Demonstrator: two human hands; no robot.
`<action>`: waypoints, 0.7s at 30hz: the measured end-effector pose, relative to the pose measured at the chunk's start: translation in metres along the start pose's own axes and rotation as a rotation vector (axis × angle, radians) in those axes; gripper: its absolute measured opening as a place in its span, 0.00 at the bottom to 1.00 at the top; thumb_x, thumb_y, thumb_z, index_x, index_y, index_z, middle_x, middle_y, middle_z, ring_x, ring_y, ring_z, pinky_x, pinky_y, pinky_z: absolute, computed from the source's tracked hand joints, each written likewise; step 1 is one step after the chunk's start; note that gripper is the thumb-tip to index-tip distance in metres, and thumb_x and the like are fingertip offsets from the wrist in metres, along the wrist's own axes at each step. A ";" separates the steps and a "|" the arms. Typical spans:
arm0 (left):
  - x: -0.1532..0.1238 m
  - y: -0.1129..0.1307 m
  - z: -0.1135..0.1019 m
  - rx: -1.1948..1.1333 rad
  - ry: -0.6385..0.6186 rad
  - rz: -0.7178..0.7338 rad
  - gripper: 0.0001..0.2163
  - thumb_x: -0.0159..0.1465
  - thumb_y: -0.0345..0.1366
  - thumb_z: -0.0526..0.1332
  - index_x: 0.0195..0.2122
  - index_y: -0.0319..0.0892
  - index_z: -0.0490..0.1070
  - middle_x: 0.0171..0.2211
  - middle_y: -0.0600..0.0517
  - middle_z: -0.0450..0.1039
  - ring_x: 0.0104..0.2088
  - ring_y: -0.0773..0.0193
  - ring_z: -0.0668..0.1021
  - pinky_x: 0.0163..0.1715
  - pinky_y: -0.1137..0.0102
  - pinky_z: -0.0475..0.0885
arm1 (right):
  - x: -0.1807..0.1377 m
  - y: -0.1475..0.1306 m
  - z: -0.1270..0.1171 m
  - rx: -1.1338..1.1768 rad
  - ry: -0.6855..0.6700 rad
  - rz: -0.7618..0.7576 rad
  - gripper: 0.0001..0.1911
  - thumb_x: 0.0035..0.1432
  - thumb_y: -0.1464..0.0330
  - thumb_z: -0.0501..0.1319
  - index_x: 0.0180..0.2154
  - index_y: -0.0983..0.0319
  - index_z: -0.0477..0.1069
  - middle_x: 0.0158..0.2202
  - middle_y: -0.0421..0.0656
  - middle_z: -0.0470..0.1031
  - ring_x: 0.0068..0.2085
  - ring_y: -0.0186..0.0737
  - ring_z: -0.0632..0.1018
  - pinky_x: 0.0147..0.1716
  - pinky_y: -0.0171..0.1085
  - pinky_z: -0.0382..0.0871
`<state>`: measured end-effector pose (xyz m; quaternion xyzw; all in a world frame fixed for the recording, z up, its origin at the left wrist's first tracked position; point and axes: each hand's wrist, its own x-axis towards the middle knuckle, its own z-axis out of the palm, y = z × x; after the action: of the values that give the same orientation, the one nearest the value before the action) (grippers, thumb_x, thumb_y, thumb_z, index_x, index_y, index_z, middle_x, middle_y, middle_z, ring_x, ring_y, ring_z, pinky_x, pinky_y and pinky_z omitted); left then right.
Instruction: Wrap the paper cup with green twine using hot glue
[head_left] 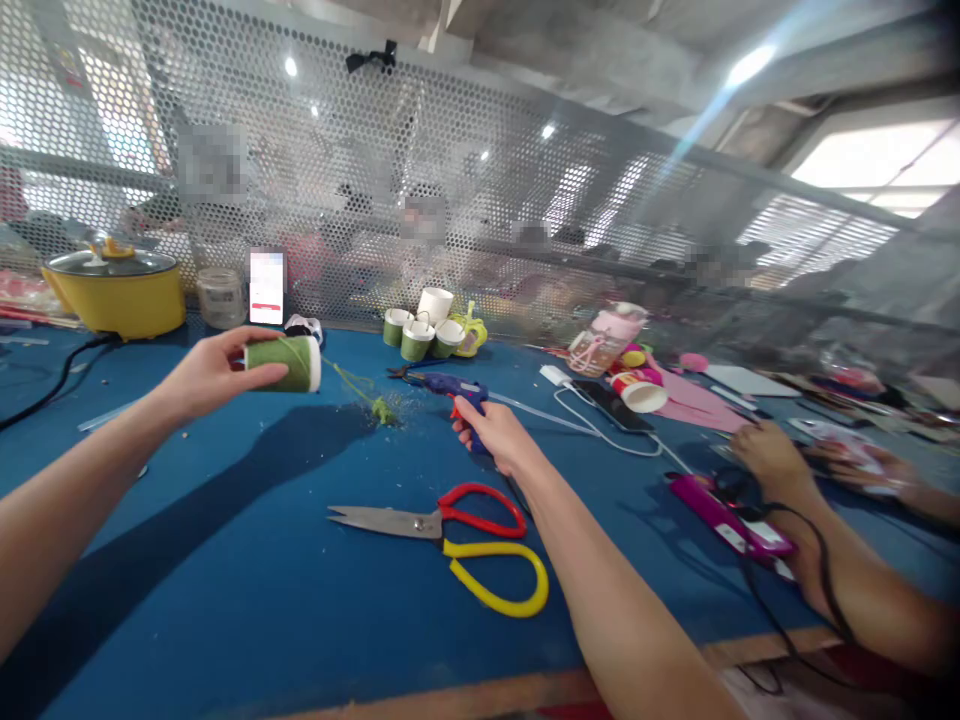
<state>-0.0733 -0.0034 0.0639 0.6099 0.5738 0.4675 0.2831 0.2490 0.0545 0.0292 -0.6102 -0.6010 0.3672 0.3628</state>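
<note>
Holding a green cup on its side above the bench, my left grip is clamped around its wrapped wall, thumb lying along the front and white rim facing right. My right grip is closed around the handle of a blue glue gun, fingers near its red trigger. The nozzle points left, toward the cup but well apart from it.

Between my hands, green yarn runs from the cup down to a small tangle on the bench, with fine scraps scattered about it. The step in hand looks to me like gluing yarn onto the cup's outside. From here, the next move seems to call for bringing nozzle and cup wall together, keeping the cup steady and the loose strand out of the way.

Nearer my body lie scissors with one red and one yellow handle, blades pointing left. Beyond the gun, near the mesh wall, small green-and-white cups stand grouped. A yellow pot sits far left; to my right, another person's hand rests near a purple power strip.
</note>
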 end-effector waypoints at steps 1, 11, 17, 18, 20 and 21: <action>0.000 0.003 -0.005 0.033 0.066 -0.024 0.26 0.49 0.44 0.65 0.47 0.40 0.65 0.34 0.50 0.73 0.31 0.62 0.75 0.31 0.68 0.72 | 0.004 0.003 0.000 -0.046 0.019 0.011 0.13 0.55 0.63 0.55 0.22 0.63 0.65 0.16 0.39 0.67 0.16 0.30 0.68 0.16 0.30 0.62; -0.008 -0.009 0.021 -0.087 -0.258 0.023 0.24 0.50 0.44 0.64 0.46 0.40 0.65 0.37 0.49 0.72 0.35 0.60 0.75 0.35 0.66 0.72 | 0.024 0.016 -0.004 -0.599 0.206 0.028 0.13 0.51 0.63 0.59 0.21 0.64 0.68 0.27 0.54 0.74 0.37 0.55 0.75 0.33 0.44 0.65; -0.025 -0.003 0.049 -0.033 -0.451 0.156 0.23 0.51 0.41 0.63 0.48 0.41 0.63 0.42 0.48 0.70 0.38 0.59 0.75 0.37 0.66 0.71 | -0.008 -0.015 0.009 -0.660 0.189 -0.183 0.13 0.55 0.62 0.55 0.34 0.64 0.71 0.40 0.51 0.72 0.44 0.46 0.72 0.42 0.40 0.62; -0.027 -0.002 0.051 -0.024 -0.448 0.189 0.23 0.51 0.41 0.63 0.48 0.41 0.62 0.44 0.47 0.70 0.39 0.59 0.75 0.38 0.66 0.71 | -0.015 -0.023 0.013 -0.622 0.114 -0.255 0.15 0.57 0.59 0.53 0.32 0.62 0.72 0.37 0.47 0.74 0.40 0.41 0.73 0.41 0.36 0.63; -0.031 -0.001 0.055 0.025 -0.430 0.265 0.23 0.51 0.39 0.63 0.48 0.41 0.62 0.45 0.47 0.69 0.41 0.58 0.74 0.41 0.65 0.70 | -0.028 -0.038 0.021 -0.401 -0.141 -0.413 0.22 0.60 0.57 0.46 0.34 0.63 0.72 0.34 0.45 0.74 0.36 0.39 0.74 0.36 0.36 0.64; -0.032 -0.001 0.056 0.056 -0.420 0.300 0.24 0.51 0.39 0.63 0.48 0.42 0.62 0.46 0.47 0.68 0.43 0.58 0.73 0.43 0.65 0.69 | -0.034 -0.044 0.024 -0.343 -0.218 -0.459 0.23 0.60 0.56 0.45 0.34 0.63 0.72 0.35 0.45 0.74 0.36 0.38 0.74 0.36 0.36 0.64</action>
<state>-0.0203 -0.0237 0.0329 0.7795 0.4184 0.3511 0.3067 0.2067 0.0209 0.0569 -0.4677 -0.8118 0.2324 0.2613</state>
